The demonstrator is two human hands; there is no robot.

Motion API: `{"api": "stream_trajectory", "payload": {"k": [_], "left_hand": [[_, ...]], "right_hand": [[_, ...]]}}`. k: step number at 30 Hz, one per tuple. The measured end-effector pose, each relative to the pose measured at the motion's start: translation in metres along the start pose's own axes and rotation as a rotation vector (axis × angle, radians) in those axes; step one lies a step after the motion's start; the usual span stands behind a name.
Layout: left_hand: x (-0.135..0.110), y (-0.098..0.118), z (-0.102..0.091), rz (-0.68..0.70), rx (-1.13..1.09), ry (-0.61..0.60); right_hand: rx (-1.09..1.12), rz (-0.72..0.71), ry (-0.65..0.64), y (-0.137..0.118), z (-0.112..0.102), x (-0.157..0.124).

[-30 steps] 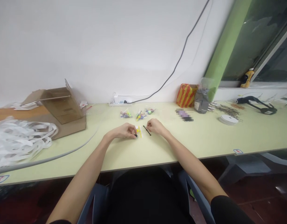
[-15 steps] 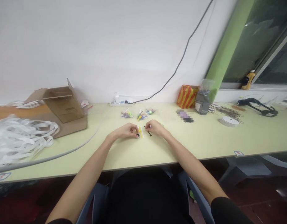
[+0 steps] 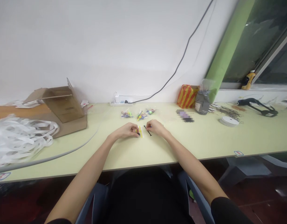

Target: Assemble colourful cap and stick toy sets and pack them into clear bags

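Pale wall with a black cable (image 3: 180,60) running down it rises behind a long pale-green worktop (image 3: 162,152), and a green pillar (image 3: 227,46) stands at the far right beside a window. On the sill sits a yellow bottle (image 3: 247,80).

Both forearms reach in from the near edge, and the hands meet near the middle of the worktop, just apart. The left hand (image 3: 127,131) has its fingertips pressed together on a small black piece (image 3: 138,134), right beside a yellow strip (image 3: 140,131). The right hand (image 3: 156,127) is curled, with its fingertips at the upper end of a thin black stick (image 3: 148,131); the parts are too small to tell whether it grips the stick. The stick slants down and away from those fingers, on the far side of the strip from the left hand.

Just beyond lie three small bags (image 3: 141,116) of colourful parts, with a power strip (image 3: 120,104) behind them. To the left are a cardboard box (image 3: 64,105) and a heap of white paper strips (image 3: 20,140). To the right are a blurred phone (image 3: 184,115), a striped orange bag (image 3: 187,96), a grey tin (image 3: 202,104), a tape roll (image 3: 229,121) and a black strap (image 3: 257,105).
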State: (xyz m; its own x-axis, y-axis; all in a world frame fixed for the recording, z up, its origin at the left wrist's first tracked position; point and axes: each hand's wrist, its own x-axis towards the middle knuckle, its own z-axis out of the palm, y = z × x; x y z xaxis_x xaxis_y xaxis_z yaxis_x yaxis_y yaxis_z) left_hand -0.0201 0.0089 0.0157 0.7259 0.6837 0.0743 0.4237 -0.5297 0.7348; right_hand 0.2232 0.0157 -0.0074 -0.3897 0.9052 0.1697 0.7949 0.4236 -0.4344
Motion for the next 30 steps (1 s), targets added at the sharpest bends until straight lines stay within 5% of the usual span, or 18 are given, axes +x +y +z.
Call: {"api": "stream_trajectory", "payload": {"k": [5,12,23,30], "left_hand": [[0.001,0.000,-0.001,-0.003,0.023,0.075],[0.002,-0.018,-0.007,-0.009,0.303,0.487],[0.009,-0.025,0.002,-0.135,0.539,0.635],[0.010,-0.022,0.003,-0.176,0.581,0.617]], "right_hand": [[0.095,-0.054,-0.011,0.003,0.002,0.002],[0.163,-0.069,-0.030,0.002,0.002,0.002],[0.094,-0.040,0.029,-0.015,0.004,-0.005],[0.105,-0.060,0.029,-0.019,0.003,-0.007]]}}
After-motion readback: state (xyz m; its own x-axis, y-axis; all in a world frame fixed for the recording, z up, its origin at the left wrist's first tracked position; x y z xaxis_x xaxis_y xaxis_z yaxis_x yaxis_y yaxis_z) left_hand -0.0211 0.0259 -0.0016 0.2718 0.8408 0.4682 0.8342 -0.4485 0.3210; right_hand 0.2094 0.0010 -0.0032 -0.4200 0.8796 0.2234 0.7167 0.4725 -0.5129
